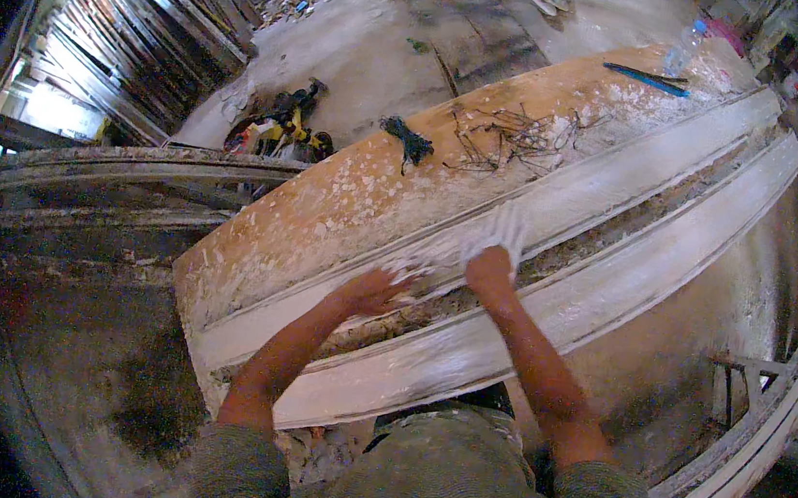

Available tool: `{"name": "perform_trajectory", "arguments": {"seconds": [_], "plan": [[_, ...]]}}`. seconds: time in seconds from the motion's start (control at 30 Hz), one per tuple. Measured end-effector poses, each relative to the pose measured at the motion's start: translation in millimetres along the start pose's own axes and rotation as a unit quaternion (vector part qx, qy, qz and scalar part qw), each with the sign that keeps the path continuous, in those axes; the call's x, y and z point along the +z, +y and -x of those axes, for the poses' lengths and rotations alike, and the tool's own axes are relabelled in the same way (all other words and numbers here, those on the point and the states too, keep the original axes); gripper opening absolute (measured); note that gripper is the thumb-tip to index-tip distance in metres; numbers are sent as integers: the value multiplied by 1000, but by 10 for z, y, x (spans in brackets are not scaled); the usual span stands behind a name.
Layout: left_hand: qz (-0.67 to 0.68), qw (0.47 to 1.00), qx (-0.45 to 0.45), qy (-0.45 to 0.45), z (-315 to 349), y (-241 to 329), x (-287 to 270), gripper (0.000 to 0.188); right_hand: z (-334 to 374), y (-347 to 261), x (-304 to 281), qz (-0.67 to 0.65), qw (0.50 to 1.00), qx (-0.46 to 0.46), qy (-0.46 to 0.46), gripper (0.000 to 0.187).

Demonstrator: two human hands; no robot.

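Two long white mouldings, apparently plaster, lie side by side on an orange-brown board (298,195) spattered with white. The far moulding (609,193) and the near moulding (650,271) are parted by a rough, crumbly gap (605,236). My left hand (377,291) rests low over the far moulding and the gap, its whitened fingers stretched out and apart. Further right, my right hand (491,270) is over the far moulding by the gap. White streaks of motion smear its fingers, so whether it holds anything is hidden.
On the board's far side lie a dark bundle of ties (408,141), tangled thin wires (508,139), a blue-and-black strip-like tool (645,79) and a clear bottle (674,60). A yellow-and-black power tool (290,131) sits beyond. Curved mouldings stand left (126,162) and right (745,470).
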State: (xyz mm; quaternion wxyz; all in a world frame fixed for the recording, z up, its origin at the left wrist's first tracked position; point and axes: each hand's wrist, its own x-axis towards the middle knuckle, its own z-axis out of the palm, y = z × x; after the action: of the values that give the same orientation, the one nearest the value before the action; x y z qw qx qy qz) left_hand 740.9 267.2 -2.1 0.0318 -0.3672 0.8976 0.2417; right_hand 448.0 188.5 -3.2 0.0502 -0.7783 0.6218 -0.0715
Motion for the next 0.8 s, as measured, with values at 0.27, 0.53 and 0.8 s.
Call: {"name": "perform_trajectory", "arguments": {"seconds": [0.27, 0.53, 0.8], "plan": [[-9, 974, -189, -127, 1929, -37, -254, 70, 717, -1970, -257, -30, 942, -129, -307, 90], [-66, 988, -94, -105, 1605, -302, 51, 70, 727, -2492, -391, -154, 962, -62, -218, 96], [40, 985, -144, -84, 1017, -113, -112, 87, 570, -1452, -129, -111, 933, -299, -168, 83]]}}
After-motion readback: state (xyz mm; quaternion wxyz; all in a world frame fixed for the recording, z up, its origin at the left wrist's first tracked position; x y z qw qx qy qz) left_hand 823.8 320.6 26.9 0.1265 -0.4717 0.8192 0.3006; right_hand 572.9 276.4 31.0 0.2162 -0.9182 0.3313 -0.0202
